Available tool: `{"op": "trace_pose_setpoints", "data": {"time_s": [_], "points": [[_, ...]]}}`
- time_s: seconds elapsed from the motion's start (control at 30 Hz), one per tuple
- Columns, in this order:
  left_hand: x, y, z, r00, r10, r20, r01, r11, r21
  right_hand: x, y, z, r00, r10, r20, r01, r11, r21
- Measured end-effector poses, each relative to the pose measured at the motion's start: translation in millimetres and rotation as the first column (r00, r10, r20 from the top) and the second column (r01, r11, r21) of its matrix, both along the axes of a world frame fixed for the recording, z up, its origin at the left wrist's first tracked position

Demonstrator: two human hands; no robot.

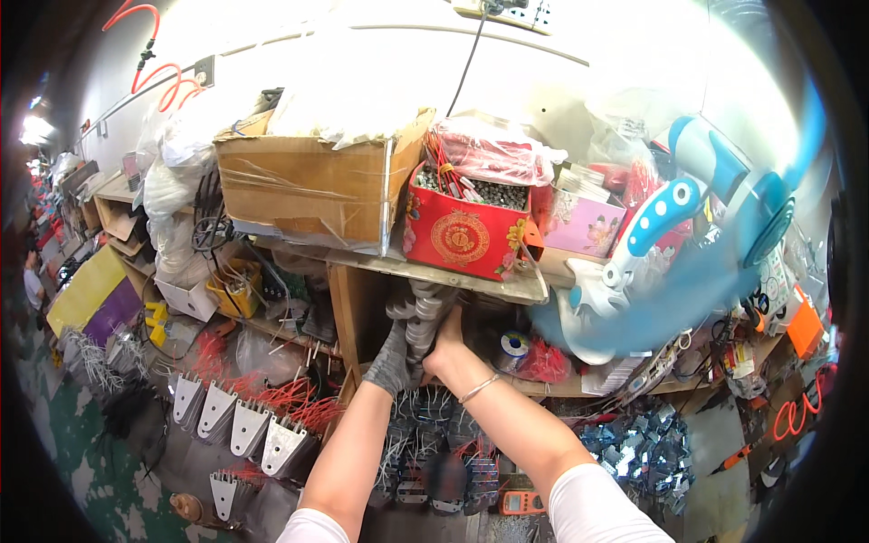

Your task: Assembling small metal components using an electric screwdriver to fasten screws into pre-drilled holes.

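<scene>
My left hand (389,360), in a grey glove, presses against the near left side of a stack of grey, ridged metal-looking pieces (424,319). From the other side my bare right hand (445,346), a bracelet on its wrist, grips the same stack. Both hands are closed round it just under the front edge of a raised shelf (471,279). Most of my fingers are hidden behind the stack, and its exact kind cannot be made out. Below my forearms lie dark pieces with wires (444,471), in rows on the bench.
On the shelf stand a large cardboard box (303,190) and a red flowered box (462,231) of small metal parts. A blue-and-white clip fan (665,217) takes up the right. Triangular metal plates (249,425) with red wires lie left; an orange multimeter (522,502) lies near me.
</scene>
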State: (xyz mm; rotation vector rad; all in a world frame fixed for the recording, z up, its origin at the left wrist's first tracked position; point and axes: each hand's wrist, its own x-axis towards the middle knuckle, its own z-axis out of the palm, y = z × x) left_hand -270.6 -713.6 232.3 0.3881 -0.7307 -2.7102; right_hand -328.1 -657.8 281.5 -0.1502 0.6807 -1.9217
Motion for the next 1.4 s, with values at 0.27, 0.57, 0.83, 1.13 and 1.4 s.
{"op": "trace_pose_setpoints", "data": {"time_s": [0.27, 0.57, 0.83, 1.13, 1.4], "points": [[58, 51, 17, 0.966, 0.160, 0.201, -0.157, 0.987, -0.032, 63, 38, -33, 0.985, 0.122, 0.125, -0.114, 0.991, -0.073], [153, 139, -62, 0.993, -0.089, 0.075, 0.098, 0.987, -0.124, 134, 136, -74, 0.966, -0.087, 0.243, 0.090, 0.996, -0.001], [181, 246, -96, 0.999, -0.032, 0.019, 0.035, 0.983, -0.179, 170, 279, -54, 0.918, -0.254, 0.306, 0.208, 0.962, 0.174], [129, 380, -208, 0.902, -0.413, -0.127, 0.421, 0.905, 0.051, 131, 394, -139, 0.786, -0.615, -0.056, 0.515, 0.602, 0.610], [70, 408, -301, 0.764, -0.613, -0.203, 0.626, 0.779, 0.006, 60, 469, -126, 0.768, -0.621, -0.153, 0.479, 0.400, 0.782]]}}
